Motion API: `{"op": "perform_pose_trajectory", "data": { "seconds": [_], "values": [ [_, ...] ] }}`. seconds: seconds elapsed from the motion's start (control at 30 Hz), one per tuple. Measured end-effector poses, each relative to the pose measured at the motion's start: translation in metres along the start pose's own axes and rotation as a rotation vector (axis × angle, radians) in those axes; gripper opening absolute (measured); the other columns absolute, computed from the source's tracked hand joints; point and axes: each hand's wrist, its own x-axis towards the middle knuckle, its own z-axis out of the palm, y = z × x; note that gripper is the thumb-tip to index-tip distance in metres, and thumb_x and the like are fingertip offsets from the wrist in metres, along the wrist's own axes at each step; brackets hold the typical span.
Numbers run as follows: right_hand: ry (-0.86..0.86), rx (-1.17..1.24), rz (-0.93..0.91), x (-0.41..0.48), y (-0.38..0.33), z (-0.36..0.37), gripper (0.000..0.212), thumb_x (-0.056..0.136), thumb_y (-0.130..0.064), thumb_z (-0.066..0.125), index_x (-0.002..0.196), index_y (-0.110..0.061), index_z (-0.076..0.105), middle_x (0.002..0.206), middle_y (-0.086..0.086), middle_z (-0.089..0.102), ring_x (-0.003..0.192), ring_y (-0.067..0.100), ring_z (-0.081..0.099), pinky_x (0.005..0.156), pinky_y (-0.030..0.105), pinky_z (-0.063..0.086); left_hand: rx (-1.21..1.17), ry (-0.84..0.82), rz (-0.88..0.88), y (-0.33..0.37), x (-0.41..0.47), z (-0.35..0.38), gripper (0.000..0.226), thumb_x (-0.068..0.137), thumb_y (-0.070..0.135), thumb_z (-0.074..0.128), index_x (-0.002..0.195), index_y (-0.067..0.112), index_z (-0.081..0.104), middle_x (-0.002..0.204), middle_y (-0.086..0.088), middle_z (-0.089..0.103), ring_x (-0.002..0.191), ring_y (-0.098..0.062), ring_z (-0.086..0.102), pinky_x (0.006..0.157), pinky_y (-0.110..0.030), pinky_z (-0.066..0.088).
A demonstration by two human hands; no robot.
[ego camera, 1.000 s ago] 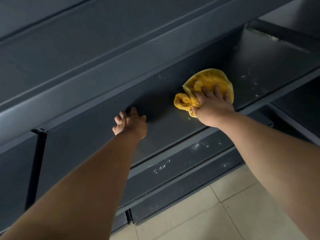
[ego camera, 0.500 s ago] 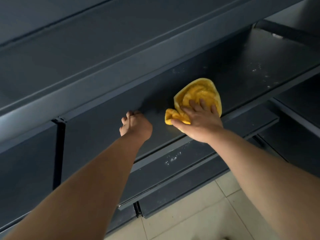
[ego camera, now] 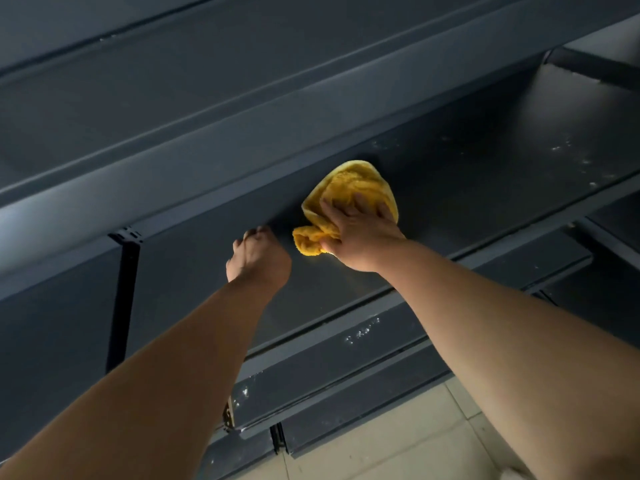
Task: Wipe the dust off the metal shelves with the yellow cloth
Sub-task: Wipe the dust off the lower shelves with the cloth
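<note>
Hands at the metal shelf (ego camera: 485, 202): the right hand (ego camera: 360, 237) presses the yellow cloth (ego camera: 349, 188) down, and the left hand (ego camera: 258, 258) braces just left of it.

The right hand's fingers lie spread and straight over the cloth, with the thumb against its bunched near-left end. This probably keeps a broad patch of fabric flat on the metal as it wipes. The cloth sits mid-shelf, toward the far edge. The left hand's fingers are curled under with nothing visible in them, and its knuckles rest on the shelf, apparently steadying a long reach. Both forearms are extended nearly straight, up and away. White dust specks (ego camera: 571, 157) at the shelf's far right and on the lower shelf (ego camera: 360, 336) look not yet wiped.
</note>
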Motion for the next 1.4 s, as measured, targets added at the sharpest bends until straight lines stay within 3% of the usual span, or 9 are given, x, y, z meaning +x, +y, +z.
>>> {"op": "perform_pose_trajectory", "data": {
  "seconds": [0.33, 0.7, 0.9, 1.1, 1.3, 1.4],
  "values": [
    [0.022, -0.003, -0.033, 0.058, 0.022, -0.013, 0.063, 0.098, -0.054, 0.025, 0.153, -0.034, 0.002, 0.162, -0.005, 0.003, 0.148, 0.029, -0.009, 0.118, 0.053, -0.004, 0.011, 0.059, -0.005, 0.054, 0.022, 0.002, 0.036, 0.085, 0.007, 0.049, 0.121, 0.010, 0.052, 0.124, -0.011, 0.054, 0.119, -0.031, 0.046, 0.078, -0.039, 0.038],
    [0.035, -0.002, 0.015, 0.080, 0.113, -0.053, 0.062, 0.098, -0.054, 0.023, 0.153, -0.031, 0.007, 0.162, -0.002, 0.007, 0.149, 0.030, -0.003, 0.118, 0.053, -0.004, -0.014, -0.001, -0.039, 0.154, 0.023, 0.015, 0.043, 0.089, 0.013, 0.047, 0.132, 0.013, 0.046, 0.136, -0.009, 0.048, 0.129, -0.029, 0.039, 0.095, -0.042, 0.040],
    [0.049, 0.026, 0.093, 0.073, 0.178, -0.071, 0.063, 0.098, -0.055, 0.023, 0.153, -0.029, 0.008, 0.162, 0.004, 0.007, 0.149, 0.030, -0.002, 0.119, 0.051, 0.002, 0.042, -0.020, 0.007, 0.196, 0.027, 0.023, 0.044, 0.089, 0.013, 0.049, 0.132, 0.022, 0.049, 0.137, -0.006, 0.046, 0.128, -0.031, 0.037, 0.091, -0.045, 0.041],
    [0.057, 0.029, 0.149, 0.054, 0.220, -0.084, 0.060, 0.098, -0.053, 0.027, 0.151, -0.027, 0.017, 0.159, 0.006, 0.019, 0.147, 0.031, 0.013, 0.118, 0.050, 0.010, 0.100, -0.029, -0.011, 0.206, 0.031, 0.024, 0.037, 0.091, 0.012, 0.047, 0.128, 0.019, 0.050, 0.135, -0.010, 0.050, 0.127, -0.035, 0.038, 0.091, -0.045, 0.042],
    [0.087, 0.036, 0.182, 0.027, 0.235, -0.084, 0.058, 0.098, -0.050, 0.031, 0.150, -0.026, 0.019, 0.159, 0.004, 0.016, 0.148, 0.030, 0.008, 0.119, 0.052, 0.009, 0.093, -0.016, 0.006, 0.198, 0.027, 0.028, 0.049, 0.093, 0.014, 0.045, 0.140, 0.026, 0.039, 0.148, 0.001, 0.039, 0.134, -0.030, 0.034, 0.097, -0.041, 0.041],
    [0.101, 0.040, 0.195, 0.011, 0.234, -0.079, 0.056, 0.098, -0.049, 0.033, 0.148, -0.026, 0.022, 0.158, 0.005, 0.020, 0.147, 0.031, 0.013, 0.118, 0.053, 0.011, 0.005, -0.034, 0.003, 0.192, 0.025, 0.025, 0.049, 0.094, 0.012, 0.046, 0.142, 0.024, 0.040, 0.149, -0.003, 0.039, 0.134, -0.032, 0.037, 0.098, -0.039, 0.041]
  ]
}}
